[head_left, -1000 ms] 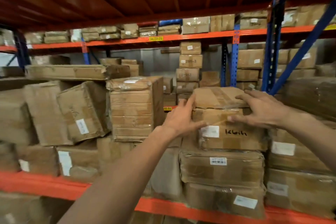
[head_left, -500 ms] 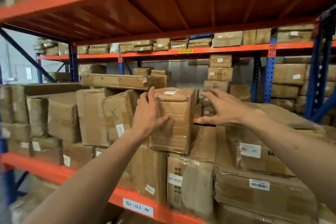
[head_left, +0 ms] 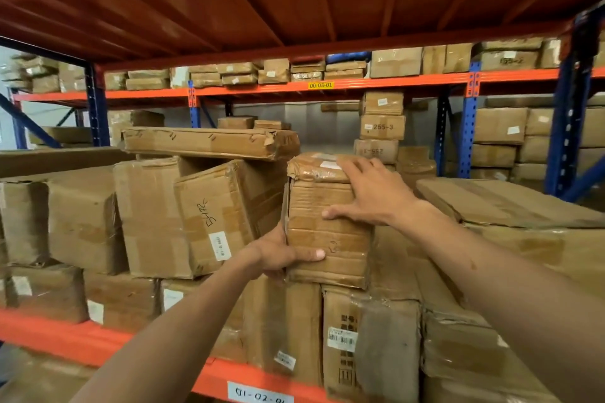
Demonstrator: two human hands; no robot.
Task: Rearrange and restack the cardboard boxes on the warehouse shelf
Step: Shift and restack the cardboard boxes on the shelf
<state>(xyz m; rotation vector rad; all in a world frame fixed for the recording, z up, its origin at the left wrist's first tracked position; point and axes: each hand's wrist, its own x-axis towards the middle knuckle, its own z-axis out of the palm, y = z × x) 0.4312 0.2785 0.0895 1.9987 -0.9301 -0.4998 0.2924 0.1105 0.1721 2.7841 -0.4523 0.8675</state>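
A tall taped cardboard box (head_left: 327, 232) stands upright on the stack in the middle of the shelf. My left hand (head_left: 281, 255) grips its lower left edge, thumb across the front face. My right hand (head_left: 366, 193) lies over its upper right corner, fingers spread on the top and front. Left of it a box marked "5472" (head_left: 216, 216) leans tilted against its neighbours. A long flat box (head_left: 209, 142) lies across the top of those boxes.
The orange front beam (head_left: 98, 342) of the shelf runs below, labelled "01-02-01". A wide flat box (head_left: 504, 203) sits to the right at hand height. A blue upright (head_left: 569, 108) stands at far right. More stacked boxes fill the rack behind.
Both hands left the right-hand box marked in black and moved left to the tall box. The left hand dropped to its lower edge; the right hand landed on its top corner.
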